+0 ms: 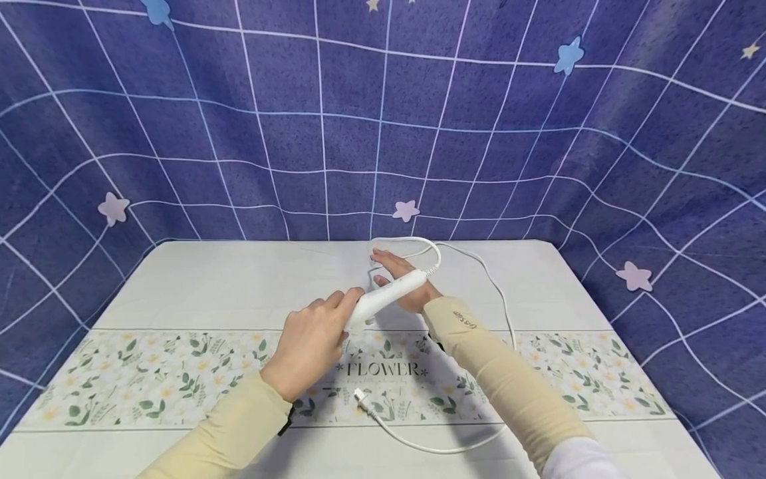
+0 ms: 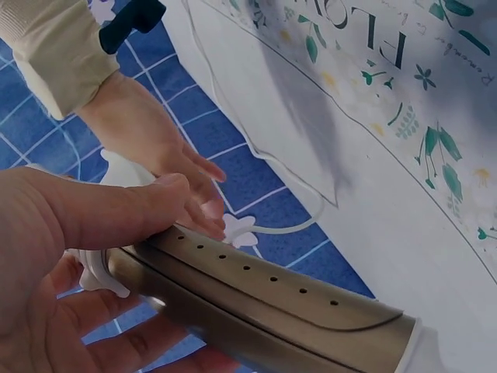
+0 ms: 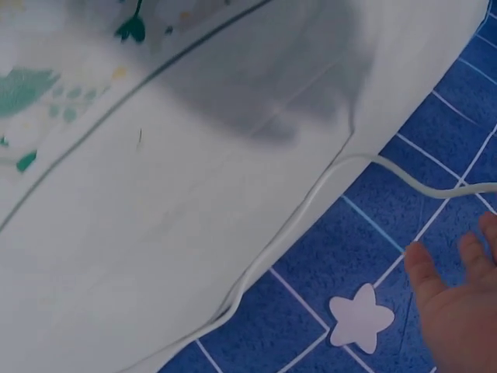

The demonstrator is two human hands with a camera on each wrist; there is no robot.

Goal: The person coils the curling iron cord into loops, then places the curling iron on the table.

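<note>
Lettering [image 1: 383, 369], "FLOWER", is printed on the floral band of the table cover [image 1: 263, 279]. Beneath it, small print is too faint to be read from the head; from the left wrist, upside down, "Remember" can be made out, the rest cut off. Dark print is borne by the right sleeve [image 1: 503, 372], too small and turned to be read surely.

A white curler [image 1: 385, 299] is held above the table, near its middle. It is gripped by the left hand [image 1: 311, 339], thumb and fingers wrapped round it. Its bronze barrel [image 2: 264, 299], pierced by a row of small holes, is shown at the left wrist but hidden under the hand from the head.

The right hand [image 1: 397, 266] is held with fingers extended, behind the handle and partly covered by it; whether the two are touching cannot be told. At the right wrist, that hand is cut off by the frame edge.

The cord [image 1: 443, 452] is looped toward the table's back, then partly hidden by the right forearm. The plug [image 1: 360, 396] is laid just below the lettering.
</note>
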